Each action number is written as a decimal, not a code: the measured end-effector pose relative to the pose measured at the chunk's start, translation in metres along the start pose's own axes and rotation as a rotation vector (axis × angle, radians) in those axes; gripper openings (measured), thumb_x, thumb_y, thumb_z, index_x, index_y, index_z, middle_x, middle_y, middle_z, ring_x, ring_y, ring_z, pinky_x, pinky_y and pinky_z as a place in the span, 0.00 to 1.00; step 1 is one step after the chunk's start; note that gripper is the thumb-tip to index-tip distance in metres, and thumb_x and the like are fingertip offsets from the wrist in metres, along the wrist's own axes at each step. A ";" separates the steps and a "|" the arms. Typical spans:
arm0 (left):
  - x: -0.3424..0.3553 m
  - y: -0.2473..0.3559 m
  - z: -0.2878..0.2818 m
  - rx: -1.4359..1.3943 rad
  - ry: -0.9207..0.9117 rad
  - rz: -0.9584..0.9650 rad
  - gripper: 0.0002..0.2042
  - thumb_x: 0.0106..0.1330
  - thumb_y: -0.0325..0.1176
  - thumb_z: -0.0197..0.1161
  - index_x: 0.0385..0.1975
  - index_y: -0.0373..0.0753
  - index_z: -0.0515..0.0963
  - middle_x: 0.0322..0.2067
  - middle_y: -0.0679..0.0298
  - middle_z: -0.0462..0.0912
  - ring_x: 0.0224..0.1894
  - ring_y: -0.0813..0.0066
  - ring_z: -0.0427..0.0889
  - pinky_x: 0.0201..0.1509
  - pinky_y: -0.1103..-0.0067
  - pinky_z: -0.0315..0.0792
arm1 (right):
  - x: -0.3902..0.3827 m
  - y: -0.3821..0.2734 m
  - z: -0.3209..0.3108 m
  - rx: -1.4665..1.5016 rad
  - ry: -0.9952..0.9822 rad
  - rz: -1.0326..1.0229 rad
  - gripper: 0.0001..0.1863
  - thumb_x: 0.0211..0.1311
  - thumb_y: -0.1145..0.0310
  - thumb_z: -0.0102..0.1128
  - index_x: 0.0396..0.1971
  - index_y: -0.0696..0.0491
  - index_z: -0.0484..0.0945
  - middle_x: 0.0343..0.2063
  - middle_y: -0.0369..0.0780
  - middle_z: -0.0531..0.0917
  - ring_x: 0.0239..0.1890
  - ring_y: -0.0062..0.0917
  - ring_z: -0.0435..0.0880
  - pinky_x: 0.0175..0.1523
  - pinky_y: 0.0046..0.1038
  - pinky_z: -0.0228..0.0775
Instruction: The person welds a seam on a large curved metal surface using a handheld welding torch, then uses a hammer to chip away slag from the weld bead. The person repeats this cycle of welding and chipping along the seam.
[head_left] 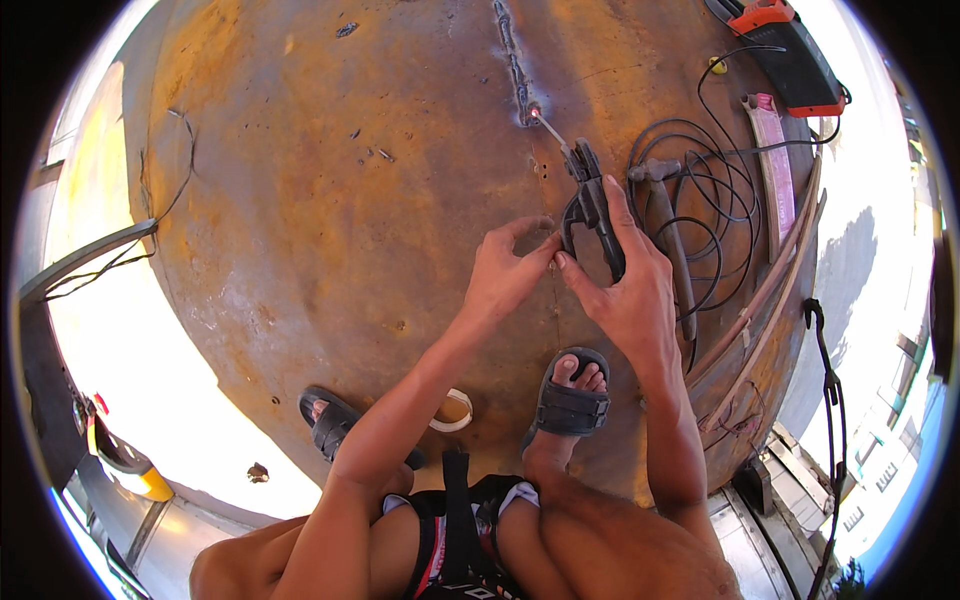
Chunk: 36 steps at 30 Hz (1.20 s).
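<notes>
My right hand (625,270) grips a black electrode holder (592,190). A thin rod (552,130) clamped in it reaches up to a glowing spot (536,113) at the lower end of a dark weld seam (515,60) on the rusty steel plate (300,170). My left hand (508,270) is just left of the holder, thumb and fingers curled close to its lower loop; what they hold, if anything, I cannot make out.
Coiled black cable (720,210), a hammer (660,200), a pink packet (772,170), steel strips (750,330) and an orange-and-black machine (795,60) lie to the right. A pale ring (452,420) sits between my sandalled feet. Wires (180,160) lie on the left.
</notes>
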<state>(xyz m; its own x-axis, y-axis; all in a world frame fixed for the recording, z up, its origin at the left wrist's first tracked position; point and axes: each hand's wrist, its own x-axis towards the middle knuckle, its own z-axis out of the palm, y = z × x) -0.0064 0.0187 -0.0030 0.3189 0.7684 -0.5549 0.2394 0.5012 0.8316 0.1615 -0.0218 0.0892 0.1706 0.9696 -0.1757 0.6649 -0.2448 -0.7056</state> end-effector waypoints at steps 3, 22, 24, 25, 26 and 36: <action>0.000 -0.001 -0.001 -0.004 -0.002 -0.007 0.23 0.77 0.41 0.67 0.61 0.29 0.86 0.51 0.54 0.92 0.57 0.71 0.86 0.67 0.70 0.76 | 0.000 0.000 0.001 0.006 -0.004 0.000 0.52 0.61 0.69 0.82 0.84 0.51 0.64 0.57 0.54 0.90 0.60 0.44 0.92 0.64 0.39 0.81; 0.001 0.004 0.000 -0.027 0.002 -0.040 0.24 0.76 0.43 0.69 0.61 0.28 0.85 0.54 0.53 0.91 0.60 0.69 0.86 0.68 0.69 0.77 | 0.001 0.002 0.002 -0.003 -0.019 0.015 0.51 0.63 0.66 0.83 0.84 0.51 0.64 0.59 0.54 0.89 0.62 0.45 0.91 0.67 0.41 0.80; 0.002 -0.002 0.000 -0.023 0.019 0.017 0.24 0.77 0.43 0.69 0.62 0.28 0.85 0.53 0.54 0.92 0.59 0.70 0.86 0.67 0.69 0.77 | 0.001 0.003 0.004 -0.014 -0.008 -0.001 0.51 0.62 0.67 0.82 0.84 0.51 0.64 0.59 0.54 0.89 0.62 0.45 0.91 0.66 0.40 0.81; 0.003 -0.005 0.000 -0.021 0.027 0.045 0.23 0.77 0.42 0.68 0.62 0.28 0.85 0.53 0.55 0.92 0.58 0.71 0.86 0.67 0.70 0.77 | 0.001 0.003 0.005 -0.019 -0.003 -0.010 0.51 0.62 0.68 0.82 0.84 0.51 0.65 0.59 0.54 0.89 0.62 0.45 0.91 0.65 0.40 0.81; 0.002 -0.004 -0.001 -0.010 0.010 0.021 0.23 0.78 0.42 0.67 0.62 0.29 0.85 0.51 0.56 0.92 0.56 0.73 0.86 0.66 0.70 0.77 | 0.000 0.004 0.006 -0.006 0.021 -0.012 0.51 0.62 0.68 0.82 0.84 0.52 0.65 0.59 0.53 0.90 0.61 0.44 0.92 0.65 0.39 0.82; 0.006 0.015 -0.001 -0.055 -0.057 -0.090 0.23 0.81 0.43 0.65 0.64 0.29 0.84 0.52 0.57 0.92 0.55 0.74 0.87 0.61 0.75 0.77 | 0.006 0.009 0.006 0.049 0.129 -0.108 0.51 0.62 0.63 0.82 0.84 0.50 0.64 0.49 0.52 0.90 0.50 0.49 0.92 0.56 0.43 0.83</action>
<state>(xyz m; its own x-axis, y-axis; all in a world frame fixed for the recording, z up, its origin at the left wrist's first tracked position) -0.0019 0.0308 0.0062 0.3505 0.6962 -0.6265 0.2188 0.5895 0.7776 0.1644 -0.0188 0.0775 0.1940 0.9810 -0.0096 0.6487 -0.1356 -0.7489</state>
